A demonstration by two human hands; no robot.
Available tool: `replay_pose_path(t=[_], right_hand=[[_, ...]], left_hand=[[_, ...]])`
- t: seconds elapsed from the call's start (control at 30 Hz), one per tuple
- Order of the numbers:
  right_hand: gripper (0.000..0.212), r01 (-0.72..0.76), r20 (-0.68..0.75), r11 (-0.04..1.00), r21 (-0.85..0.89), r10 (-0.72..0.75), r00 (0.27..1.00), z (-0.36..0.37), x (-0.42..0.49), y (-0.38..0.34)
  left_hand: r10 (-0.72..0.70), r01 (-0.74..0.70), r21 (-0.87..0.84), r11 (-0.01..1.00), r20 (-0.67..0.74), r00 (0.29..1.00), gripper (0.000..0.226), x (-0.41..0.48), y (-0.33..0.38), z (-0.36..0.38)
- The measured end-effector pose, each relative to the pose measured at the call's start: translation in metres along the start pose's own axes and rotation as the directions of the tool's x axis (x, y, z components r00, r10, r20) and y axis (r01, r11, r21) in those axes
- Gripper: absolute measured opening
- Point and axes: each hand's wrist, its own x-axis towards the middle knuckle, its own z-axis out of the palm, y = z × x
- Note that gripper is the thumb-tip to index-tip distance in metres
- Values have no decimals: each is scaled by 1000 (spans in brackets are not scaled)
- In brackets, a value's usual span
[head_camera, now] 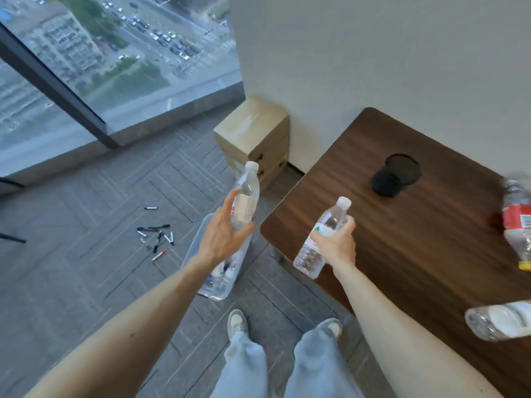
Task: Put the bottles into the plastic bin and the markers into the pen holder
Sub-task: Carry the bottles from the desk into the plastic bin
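Note:
My left hand [222,235] grips a clear bottle with a white label [246,196], held upright above the clear plastic bin [198,242] on the floor. My right hand [336,248] grips a second clear bottle [321,239], tilted, at the left edge of the wooden table [402,225]. Bottles lie inside the bin, partly hidden by my left arm. Several markers [156,238] are scattered on the carpet left of the bin. A black mesh pen holder [395,175] stands on the table. A red-labelled bottle [518,222] and a clear bottle [500,320] lie at the table's right side.
A cardboard box [254,139] stands on the floor by the wall corner behind the bin. A floor-to-ceiling window [86,67] runs along the left. My feet [238,323] are on the carpet just in front of the bin and table corner.

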Motion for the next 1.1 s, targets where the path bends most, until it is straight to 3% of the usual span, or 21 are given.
replay_pose_path(t=[0.17,0.4,0.67,0.9,0.97,1.1], right_hand=[[92,124,83,991,-41,-120,989,69,-29,-36],[91,216,134,976,-24,-211,968,142,-56,-60],[95,180,303,977,-115,-138,943,245,-71,-63],[102,103,356,985,-136,-48,933,310,-53,-65],[91,77,359,983,-165,-13,933,311,-49,-58],[31,138,298,979,-147,-89,950,285,-47,-50]], left_hand=[[-236,230,108,967,50,970,84,2,-121,-30],[-348,330,117,937,203,915,91,16,-219,-33],[-407,388,163,907,111,906,44,-10,-267,-90],[-420,411,135,902,47,906,33,-28,-268,-136],[-422,415,118,902,42,906,31,-26,-265,-139],[-365,358,95,929,72,928,23,-10,-236,-127]])
